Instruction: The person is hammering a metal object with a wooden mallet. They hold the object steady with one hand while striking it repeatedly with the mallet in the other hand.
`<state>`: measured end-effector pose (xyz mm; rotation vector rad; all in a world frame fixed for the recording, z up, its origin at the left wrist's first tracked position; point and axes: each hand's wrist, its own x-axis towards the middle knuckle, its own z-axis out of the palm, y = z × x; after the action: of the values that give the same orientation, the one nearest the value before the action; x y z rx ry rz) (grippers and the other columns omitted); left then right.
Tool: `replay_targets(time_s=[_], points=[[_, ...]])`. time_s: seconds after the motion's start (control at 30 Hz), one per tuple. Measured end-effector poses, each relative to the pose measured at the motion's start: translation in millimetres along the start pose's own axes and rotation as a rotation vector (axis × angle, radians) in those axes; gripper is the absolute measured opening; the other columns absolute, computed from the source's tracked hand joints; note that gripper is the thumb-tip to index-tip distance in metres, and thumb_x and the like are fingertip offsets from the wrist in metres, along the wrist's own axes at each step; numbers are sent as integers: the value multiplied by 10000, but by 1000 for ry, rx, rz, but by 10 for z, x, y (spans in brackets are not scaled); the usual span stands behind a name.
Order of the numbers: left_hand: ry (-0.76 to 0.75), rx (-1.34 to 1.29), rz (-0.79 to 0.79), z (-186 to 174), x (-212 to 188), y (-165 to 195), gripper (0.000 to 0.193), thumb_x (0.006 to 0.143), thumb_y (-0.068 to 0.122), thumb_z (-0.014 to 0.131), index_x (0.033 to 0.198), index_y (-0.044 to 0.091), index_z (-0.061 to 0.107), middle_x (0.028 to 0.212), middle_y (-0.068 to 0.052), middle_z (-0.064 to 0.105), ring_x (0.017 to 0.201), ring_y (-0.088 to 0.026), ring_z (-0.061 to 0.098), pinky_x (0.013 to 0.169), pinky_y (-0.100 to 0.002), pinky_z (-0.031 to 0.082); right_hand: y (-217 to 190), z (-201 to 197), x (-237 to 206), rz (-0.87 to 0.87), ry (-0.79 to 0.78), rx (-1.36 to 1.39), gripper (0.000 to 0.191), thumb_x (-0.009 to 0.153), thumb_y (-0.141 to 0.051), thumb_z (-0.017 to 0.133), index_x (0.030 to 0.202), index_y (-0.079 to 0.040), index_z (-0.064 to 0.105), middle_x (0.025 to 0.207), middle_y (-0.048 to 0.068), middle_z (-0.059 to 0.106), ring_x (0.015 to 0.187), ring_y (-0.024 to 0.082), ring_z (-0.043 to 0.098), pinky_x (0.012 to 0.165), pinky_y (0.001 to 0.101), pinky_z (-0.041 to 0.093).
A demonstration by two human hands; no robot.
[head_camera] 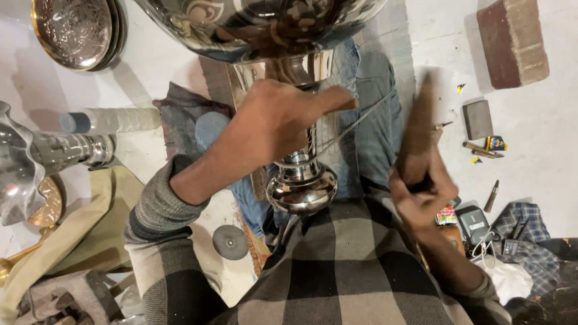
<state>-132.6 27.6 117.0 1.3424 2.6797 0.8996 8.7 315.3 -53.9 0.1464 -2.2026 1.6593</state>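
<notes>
Silver vase (pixel 301 174), tall, polished, with a round bulb near its foot and engraved scrollwork on the wide bowl at top, is lying across the seated person's lap, foot toward the body. Going left to right: engraved round trays (pixel 78 30) are stacking at the upper left corner; a second silver vessel with a fluted rim (pixel 24 162) is lying on its side beside a grey-capped roll (pixel 108 120); olive cloth (pixel 90 222) is bunching beneath. The left hand (pixel 271 120) is closing its grip round a thin chisel (pixel 355 117), its tip slanting down to the vase's ribbed neck. The right hand (pixel 421 186) is wrapping tight about a brown wooden mallet (pixel 418 126), raised and blurring. The bowl is showing finished scrollwork; the neck appears to be the part in hand, and how much is left cannot be told. Further right, a grey block (pixel 477 119), small tools (pixel 481 149), a dark pouch (pixel 472 221) and a brick (pixel 512 39) are resting on the pale, dusty floor (pixel 542 120).
</notes>
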Motion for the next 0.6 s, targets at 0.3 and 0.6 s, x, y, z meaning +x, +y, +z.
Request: replay_targets(time_s=[0.3, 0.6], points=[[113, -79, 107, 26, -49, -103, 524, 868, -129, 601, 1352, 74, 596, 659, -29, 505, 496, -132, 441, 474, -316, 367, 131, 277, -430, 187, -107, -121, 665, 835, 67, 714, 1473, 99, 527, 1153, 135, 641, 1007, 173, 632, 881, 274, 535], [257, 42, -180, 131, -320, -93, 793, 663, -76, 637, 1443, 63, 582, 644, -50, 518, 527, -203, 482, 517, -386, 405, 135, 324, -26, 275, -108, 47, 669, 801, 75, 692, 1459, 76, 568, 1179, 106, 684, 1065, 147, 648, 942, 266, 534]])
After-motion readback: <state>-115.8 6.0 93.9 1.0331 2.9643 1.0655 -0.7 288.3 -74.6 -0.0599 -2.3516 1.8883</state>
